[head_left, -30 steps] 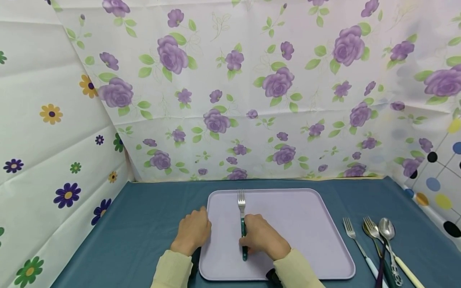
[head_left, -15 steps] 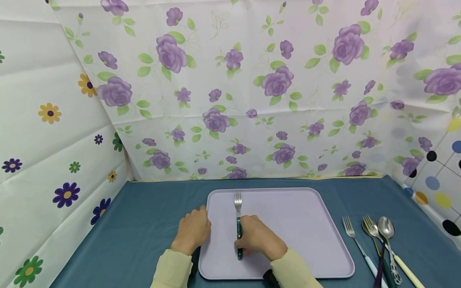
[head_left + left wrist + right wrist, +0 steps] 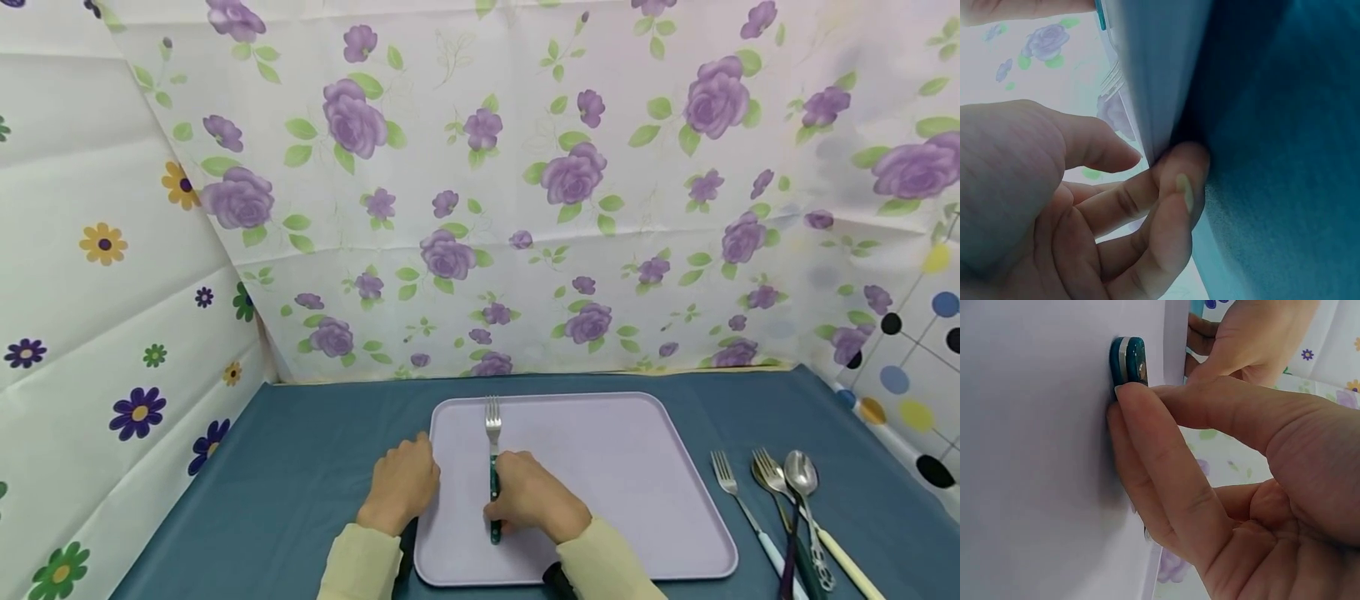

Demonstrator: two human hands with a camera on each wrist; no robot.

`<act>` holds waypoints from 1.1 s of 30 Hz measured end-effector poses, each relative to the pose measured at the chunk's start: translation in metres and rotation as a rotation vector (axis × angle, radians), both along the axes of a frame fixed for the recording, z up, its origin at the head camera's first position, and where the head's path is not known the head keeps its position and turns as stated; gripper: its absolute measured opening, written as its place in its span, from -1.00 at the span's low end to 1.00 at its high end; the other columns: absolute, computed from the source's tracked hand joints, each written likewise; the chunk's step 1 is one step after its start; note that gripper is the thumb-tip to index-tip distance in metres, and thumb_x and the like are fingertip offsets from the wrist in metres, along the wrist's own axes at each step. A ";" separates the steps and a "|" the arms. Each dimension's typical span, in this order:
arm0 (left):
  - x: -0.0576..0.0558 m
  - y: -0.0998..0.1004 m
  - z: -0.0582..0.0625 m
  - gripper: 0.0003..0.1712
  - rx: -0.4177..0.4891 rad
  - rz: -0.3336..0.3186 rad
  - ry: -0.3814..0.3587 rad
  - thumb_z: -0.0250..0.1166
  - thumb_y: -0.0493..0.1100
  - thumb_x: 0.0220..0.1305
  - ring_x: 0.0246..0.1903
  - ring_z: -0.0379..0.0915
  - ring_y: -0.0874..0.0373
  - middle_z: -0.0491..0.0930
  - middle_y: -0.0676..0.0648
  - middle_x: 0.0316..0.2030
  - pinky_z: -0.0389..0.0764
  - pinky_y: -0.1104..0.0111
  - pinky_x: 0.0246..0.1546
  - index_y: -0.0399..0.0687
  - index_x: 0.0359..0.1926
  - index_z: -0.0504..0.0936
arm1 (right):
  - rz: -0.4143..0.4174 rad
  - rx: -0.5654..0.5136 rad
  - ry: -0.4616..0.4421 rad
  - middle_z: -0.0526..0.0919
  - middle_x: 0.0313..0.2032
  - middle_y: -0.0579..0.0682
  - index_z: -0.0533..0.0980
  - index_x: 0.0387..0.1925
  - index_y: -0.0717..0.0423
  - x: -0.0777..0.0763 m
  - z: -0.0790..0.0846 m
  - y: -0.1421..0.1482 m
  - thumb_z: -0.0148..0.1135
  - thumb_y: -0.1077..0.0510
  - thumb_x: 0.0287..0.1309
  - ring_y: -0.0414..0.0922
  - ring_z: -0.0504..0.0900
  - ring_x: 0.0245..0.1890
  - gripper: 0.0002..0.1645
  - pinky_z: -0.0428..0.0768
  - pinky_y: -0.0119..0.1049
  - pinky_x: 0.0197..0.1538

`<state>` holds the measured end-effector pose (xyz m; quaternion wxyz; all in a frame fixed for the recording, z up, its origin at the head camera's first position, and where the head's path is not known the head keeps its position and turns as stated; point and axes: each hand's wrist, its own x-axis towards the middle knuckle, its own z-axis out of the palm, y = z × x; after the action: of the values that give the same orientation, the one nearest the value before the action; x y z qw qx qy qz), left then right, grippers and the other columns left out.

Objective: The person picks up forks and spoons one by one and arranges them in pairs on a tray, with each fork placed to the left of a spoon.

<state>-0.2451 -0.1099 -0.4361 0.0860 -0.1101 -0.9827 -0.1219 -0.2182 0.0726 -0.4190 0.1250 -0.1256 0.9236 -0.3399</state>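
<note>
A fork [image 3: 493, 421] with a dark green handle lies lengthwise on the left part of a pale lilac tray [image 3: 615, 483], tines toward the back. My right hand [image 3: 534, 496] pinches its handle between thumb and fingers, low over the tray. In the right wrist view, the green handle end [image 3: 1129, 359] sticks out past the fingertips. At the tray's left edge is my left hand [image 3: 402, 483]. The left wrist view shows its curled fingers [image 3: 1175, 206] at the rim and underside, with the thumb close to the rim on the upper side.
Right of the tray lies a fork with a pale blue handle [image 3: 742, 500]. Beside it several utensils overlap, among them a spoon [image 3: 801, 475] and a cream-handled fork [image 3: 840, 554]. A blue-green cloth [image 3: 300, 483] covers the table; flowered sheets [image 3: 517, 192] stand behind and at the left.
My right hand has slid the green-handled fork slightly left across the tray. My left hand has stayed at the tray's left edge.
</note>
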 end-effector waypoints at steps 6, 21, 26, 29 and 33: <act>0.001 0.001 0.000 -0.85 -0.001 -0.006 0.015 0.20 -0.27 0.24 -0.61 0.50 -0.09 0.53 -0.22 -0.56 0.55 0.06 -0.61 -0.34 -0.30 0.53 | -0.016 0.001 -0.001 0.52 -0.74 -0.02 0.43 -0.66 0.17 -0.001 -0.001 -0.005 0.45 0.35 -0.19 -0.21 0.53 -0.82 -0.71 0.54 -0.39 -0.69; 0.003 0.000 0.005 -0.90 -0.017 -0.017 0.016 0.20 -0.31 0.26 -0.64 0.46 -0.06 0.50 -0.22 -0.57 0.54 0.10 -0.63 -0.33 -0.32 0.52 | 0.025 0.012 0.001 0.53 -0.74 -0.05 0.45 -0.65 0.14 -0.002 0.000 -0.013 0.45 0.30 -0.15 -0.18 0.54 -0.79 -0.72 0.53 -0.38 -0.67; 0.004 0.001 0.006 -0.89 -0.027 -0.015 0.019 0.19 -0.31 0.27 -0.62 0.48 -0.06 0.51 -0.22 -0.57 0.55 0.10 -0.62 -0.33 -0.31 0.52 | 0.041 0.005 0.018 0.52 -0.74 -0.06 0.45 -0.66 0.13 -0.002 -0.001 -0.016 0.46 0.30 -0.17 -0.20 0.54 -0.80 -0.72 0.52 -0.39 -0.68; 0.004 0.001 0.006 -0.89 -0.034 -0.011 0.015 0.20 -0.30 0.27 -0.61 0.48 -0.06 0.51 -0.22 -0.57 0.56 0.09 -0.61 -0.33 -0.31 0.52 | 0.050 0.005 0.022 0.52 -0.75 -0.07 0.45 -0.66 0.13 -0.001 -0.001 -0.017 0.46 0.31 -0.19 -0.21 0.52 -0.80 -0.72 0.52 -0.40 -0.69; 0.005 0.001 0.005 -0.88 -0.035 -0.004 0.010 0.21 -0.29 0.27 -0.62 0.47 -0.04 0.50 -0.20 -0.57 0.56 0.11 -0.61 -0.33 -0.30 0.52 | 0.055 0.000 0.003 0.52 -0.73 -0.06 0.44 -0.64 0.13 -0.001 -0.002 -0.019 0.46 0.31 -0.19 -0.21 0.53 -0.80 -0.71 0.52 -0.41 -0.69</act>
<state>-0.2403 -0.1091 -0.4307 0.0888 -0.1141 -0.9840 -0.1045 -0.2195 0.0534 -0.4205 0.1329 -0.1517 0.9200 -0.3361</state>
